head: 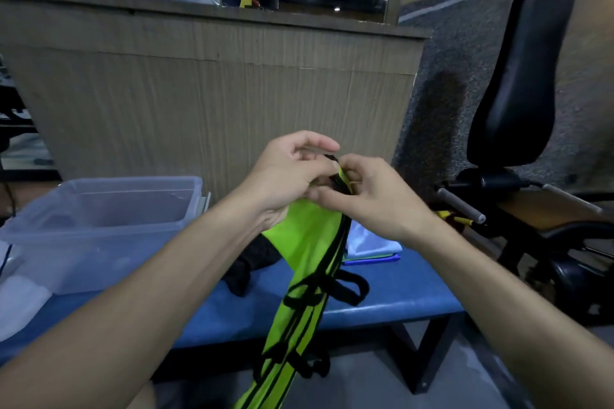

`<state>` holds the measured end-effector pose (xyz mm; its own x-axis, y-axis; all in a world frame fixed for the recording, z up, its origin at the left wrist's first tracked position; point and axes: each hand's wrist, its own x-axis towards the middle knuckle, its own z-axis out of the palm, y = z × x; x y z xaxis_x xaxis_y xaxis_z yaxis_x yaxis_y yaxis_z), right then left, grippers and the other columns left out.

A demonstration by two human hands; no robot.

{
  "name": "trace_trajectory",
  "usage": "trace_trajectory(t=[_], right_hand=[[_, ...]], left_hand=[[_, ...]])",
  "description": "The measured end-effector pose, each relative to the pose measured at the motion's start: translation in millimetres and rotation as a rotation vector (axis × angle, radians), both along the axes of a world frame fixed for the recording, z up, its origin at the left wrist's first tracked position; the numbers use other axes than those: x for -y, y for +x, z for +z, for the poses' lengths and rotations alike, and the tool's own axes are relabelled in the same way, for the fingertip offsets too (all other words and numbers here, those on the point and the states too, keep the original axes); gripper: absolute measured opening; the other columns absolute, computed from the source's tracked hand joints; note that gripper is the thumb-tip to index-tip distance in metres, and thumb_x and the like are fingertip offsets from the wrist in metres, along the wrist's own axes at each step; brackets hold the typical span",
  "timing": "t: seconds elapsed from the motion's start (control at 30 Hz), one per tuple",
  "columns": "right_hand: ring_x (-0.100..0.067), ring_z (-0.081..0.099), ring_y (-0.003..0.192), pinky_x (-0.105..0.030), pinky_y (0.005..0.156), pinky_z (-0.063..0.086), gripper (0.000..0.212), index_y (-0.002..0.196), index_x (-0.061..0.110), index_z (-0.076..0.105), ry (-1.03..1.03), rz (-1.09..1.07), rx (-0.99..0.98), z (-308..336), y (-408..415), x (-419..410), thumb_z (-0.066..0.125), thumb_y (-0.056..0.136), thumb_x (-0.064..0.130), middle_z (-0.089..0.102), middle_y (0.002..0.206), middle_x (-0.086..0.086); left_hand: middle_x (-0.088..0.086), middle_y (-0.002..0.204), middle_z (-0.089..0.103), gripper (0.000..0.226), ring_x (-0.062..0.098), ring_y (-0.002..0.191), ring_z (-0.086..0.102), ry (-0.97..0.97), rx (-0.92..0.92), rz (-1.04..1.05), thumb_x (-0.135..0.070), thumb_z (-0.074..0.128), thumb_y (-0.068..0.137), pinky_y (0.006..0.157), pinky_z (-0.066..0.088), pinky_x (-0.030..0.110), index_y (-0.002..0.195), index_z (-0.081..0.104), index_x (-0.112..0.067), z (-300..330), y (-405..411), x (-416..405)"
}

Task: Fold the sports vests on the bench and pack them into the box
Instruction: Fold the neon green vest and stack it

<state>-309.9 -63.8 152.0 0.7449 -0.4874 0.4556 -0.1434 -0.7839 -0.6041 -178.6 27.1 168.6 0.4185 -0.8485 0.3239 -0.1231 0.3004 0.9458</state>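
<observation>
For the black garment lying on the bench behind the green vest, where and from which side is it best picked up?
Probably by its near end, the narrow part lying toward the front edge of the blue bench. The black garment is bunched, and its right part is hidden behind the hanging green vest, so coming from above on the left, box side, looks clearest.

Box [99, 229] mouth open from above — black garment [255, 262] and folded pile [372, 247] crowd the bench [382, 295].
</observation>
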Motion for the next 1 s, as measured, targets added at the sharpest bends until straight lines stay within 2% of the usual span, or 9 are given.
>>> trace_trajectory(t=[0.17,0.27,0.33,0.43,0.5,0.6,0.73,0.87,1.0], right_hand=[[-0.012,0.040,0.058,-0.036,0.055,0.033,0.021,0.083,0.010,0.064,0.063,-0.035,0.106,2.3,3.9,5.2,0.045,0.080,0.019,0.047,0.062,-0.002],[-0.021,0.037,0.065,-0.041,0.059,0.027,0.025,0.088,-0.008,0.061,0.245,0.081,0.090,9.3,1.6,6.6,0.044,0.082,0.010,0.045,0.069,-0.010],[-0.026,0.041,0.070,-0.042,0.064,0.030,0.031,0.090,-0.015,0.059,0.331,0.140,0.056,14.0,3.5,7.9,0.045,0.078,0.010,0.051,0.074,-0.016],[-0.026,0.045,0.073,-0.041,0.066,0.030,0.036,0.096,-0.016,0.061,0.342,0.184,-0.019,20.7,6.6,12.9,0.047,0.077,0.012,0.054,0.078,-0.017],[-0.024,0.043,0.070,-0.040,0.064,0.028,0.031,0.091,-0.010,0.062,0.312,0.158,-0.055,26.2,7.6,17.5,0.050,0.077,0.015,0.053,0.074,-0.014],[-0.016,0.043,0.064,-0.037,0.064,0.029,0.015,0.084,0.002,0.059,0.206,0.039,-0.075,30.5,6.0,26.1,0.053,0.085,0.016,0.046,0.069,-0.003],[-0.016,0.053,0.070,-0.039,0.064,0.039,0.018,0.093,0.007,0.062,0.274,0.079,-0.029,15.5,0.3,37.7,0.060,0.083,0.021,0.057,0.075,-0.006],[-0.011,0.069,0.090,-0.032,0.083,0.057,0.022,0.104,0.007,0.070,0.354,0.149,-0.062,-17.0,-8.1,49.2,0.070,0.086,-0.007,0.077,0.099,-0.001],[-0.030,0.074,0.098,-0.050,0.089,0.058,0.027,0.106,0.009,0.075,0.300,0.095,-0.216,-58.7,-12.9,54.7,0.076,0.079,0.013,0.078,0.104,-0.005]], left_hand=[[0.002,0.085,0.068,0.035,0.015,0.081,0.070,-0.030,0.286,0.012,0.012,0.052,0.090,0.076,0.059,0.027,0.105,0.074,-0.011,3.2,8.1,-6.3],[-0.006,0.104,0.062,0.042,0.010,0.100,0.059,-0.049,0.827,0.148,-0.004,0.063,0.083,0.088,0.043,0.015,0.119,0.071,-0.025,4.7,25.0,-9.1],[-0.010,0.119,0.054,0.049,0.006,0.115,0.048,0.005,1.001,0.163,-0.026,0.069,0.081,0.100,0.036,0.015,0.129,0.062,-0.033,5.0,33.1,-9.3],[-0.011,0.117,0.068,0.049,0.007,0.112,0.064,0.114,0.852,-0.046,-0.044,0.070,0.080,0.100,0.051,0.034,0.126,0.063,-0.029,7.8,34.7,-4.4],[-0.012,0.098,0.073,0.034,0.003,0.091,0.069,0.149,0.853,-0.034,-0.041,0.074,0.084,0.084,0.055,0.032,0.115,0.069,-0.028,10.3,36.3,-0.1],[-0.014,0.070,0.067,0.008,-0.002,0.061,0.056,0.161,0.841,0.011,-0.032,0.075,0.091,0.065,0.043,0.026,0.097,0.076,-0.026,17.2,40.8,4.0],[-0.006,0.070,0.066,0.014,0.005,0.060,0.053,0.193,0.836,0.029,-0.033,0.071,0.094,0.063,0.040,0.028,0.086,0.075,-0.023,29.8,37.9,9.1],[-0.009,0.074,0.063,0.016,0.005,0.064,0.052,0.203,1.023,0.093,-0.036,0.066,0.097,0.063,0.040,0.029,0.092,0.074,-0.024,49.2,32.3,8.9],[-0.007,0.090,0.070,0.018,0.012,0.084,0.063,0.239,1.200,0.111,-0.037,0.063,0.098,0.072,0.046,0.029,0.099,0.074,-0.022,74.9,28.4,2.1]])
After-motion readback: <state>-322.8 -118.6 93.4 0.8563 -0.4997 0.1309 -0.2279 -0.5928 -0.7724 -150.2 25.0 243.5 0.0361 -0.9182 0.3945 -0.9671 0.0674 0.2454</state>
